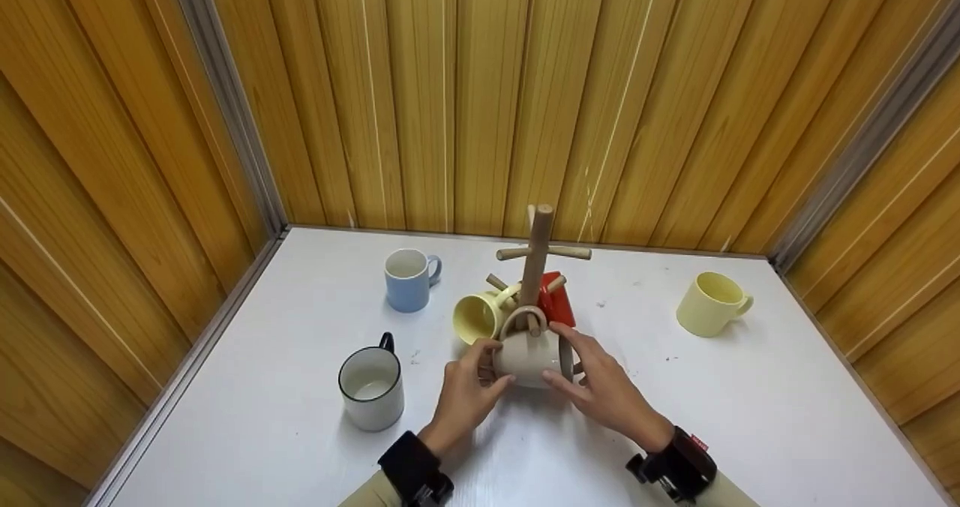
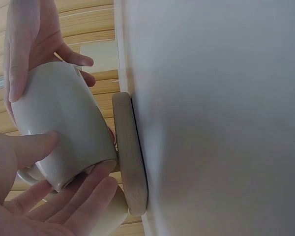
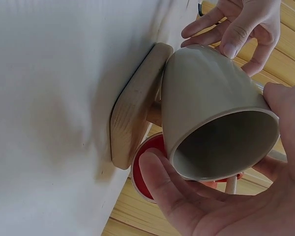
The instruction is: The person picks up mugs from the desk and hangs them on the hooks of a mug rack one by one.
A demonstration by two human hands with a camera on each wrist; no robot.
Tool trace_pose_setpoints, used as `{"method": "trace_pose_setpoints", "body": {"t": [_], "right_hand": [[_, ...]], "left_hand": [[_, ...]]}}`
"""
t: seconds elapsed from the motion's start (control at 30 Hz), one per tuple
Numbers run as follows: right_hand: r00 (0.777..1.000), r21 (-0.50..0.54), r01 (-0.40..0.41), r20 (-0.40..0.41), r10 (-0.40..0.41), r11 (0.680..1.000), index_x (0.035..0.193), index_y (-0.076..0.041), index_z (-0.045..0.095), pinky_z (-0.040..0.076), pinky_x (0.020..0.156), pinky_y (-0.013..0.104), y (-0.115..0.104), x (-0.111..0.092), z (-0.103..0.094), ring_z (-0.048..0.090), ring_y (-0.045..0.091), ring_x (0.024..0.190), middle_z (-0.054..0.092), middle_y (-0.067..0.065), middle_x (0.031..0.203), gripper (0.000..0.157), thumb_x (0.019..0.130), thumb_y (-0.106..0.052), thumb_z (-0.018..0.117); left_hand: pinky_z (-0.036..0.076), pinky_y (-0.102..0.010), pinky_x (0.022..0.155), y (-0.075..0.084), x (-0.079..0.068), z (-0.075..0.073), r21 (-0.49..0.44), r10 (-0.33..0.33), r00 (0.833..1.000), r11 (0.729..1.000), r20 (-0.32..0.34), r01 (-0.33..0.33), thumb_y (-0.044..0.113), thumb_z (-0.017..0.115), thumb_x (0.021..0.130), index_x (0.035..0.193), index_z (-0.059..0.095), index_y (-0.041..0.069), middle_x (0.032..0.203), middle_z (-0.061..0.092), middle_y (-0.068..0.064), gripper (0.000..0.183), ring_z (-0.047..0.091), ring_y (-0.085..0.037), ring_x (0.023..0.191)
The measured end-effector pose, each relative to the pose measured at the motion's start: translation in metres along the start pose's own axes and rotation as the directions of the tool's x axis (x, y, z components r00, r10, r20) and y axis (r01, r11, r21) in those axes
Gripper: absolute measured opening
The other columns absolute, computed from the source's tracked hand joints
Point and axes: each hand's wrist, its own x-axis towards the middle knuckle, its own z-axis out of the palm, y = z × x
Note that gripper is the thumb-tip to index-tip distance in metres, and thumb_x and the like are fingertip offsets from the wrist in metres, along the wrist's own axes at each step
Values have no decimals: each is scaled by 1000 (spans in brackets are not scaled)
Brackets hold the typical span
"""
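A light grey mug (image 1: 525, 363) lies sideways against the front of a wooden mug tree (image 1: 534, 263), its handle looped around a lower peg. My left hand (image 1: 459, 400) holds its base end, with the thumb on the side and the other fingers around the bottom in the left wrist view. At the rim end, my right hand (image 1: 613, 393) grips it between thumb and fingers; the open mouth (image 3: 226, 145) shows in the right wrist view. Behind it, a yellow mug (image 1: 472, 321) hangs tilted at the left and a red mug (image 1: 559, 308) hangs at the right.
On the white table (image 1: 750, 417) stand a blue mug (image 1: 407, 291) at the back left, a white mug with a black rim (image 1: 373, 398) at the near left, and a yellow mug (image 1: 703, 312) at the right. Wood-patterned walls (image 1: 480, 102) enclose the back and sides. Upper pegs (image 1: 570, 252) stick out bare.
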Motion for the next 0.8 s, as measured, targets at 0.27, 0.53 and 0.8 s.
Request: {"method": "trace_pose_setpoints", "body": {"t": [0.27, 0.53, 0.8], "right_hand": [[1000, -6, -5, 3, 5, 1000, 157, -19, 42, 60, 81, 46, 0, 0, 0, 66, 28, 105, 50, 15, 151, 72, 96, -43, 72], [1000, -8, -7, -4, 7, 1000, 156, -21, 42, 60, 79, 43, 1, -1, 0, 66, 24, 101, 52, 13, 149, 72, 95, -44, 73], [1000, -12, -22, 6, 22, 1000, 157, -23, 41, 59, 76, 41, 0, -1, -1, 68, 25, 96, 50, 13, 150, 72, 96, -45, 71]], "left_hand": [[62, -36, 70, 0, 0, 0, -10, -4, 1000, 1000, 4, 4, 0, 86, 79, 118, 64, 2, 92, 74, -13, 44, 73, -21, 79], [62, -36, 71, 1, 0, -1, -14, -20, 1000, 1000, 12, 20, 0, 85, 80, 118, 65, 3, 93, 74, -12, 43, 73, -18, 80], [62, -37, 71, 2, 1, -2, -7, -17, 1000, 1000, 14, 17, 1, 84, 81, 118, 65, 2, 93, 74, -12, 42, 73, -20, 80]]}}
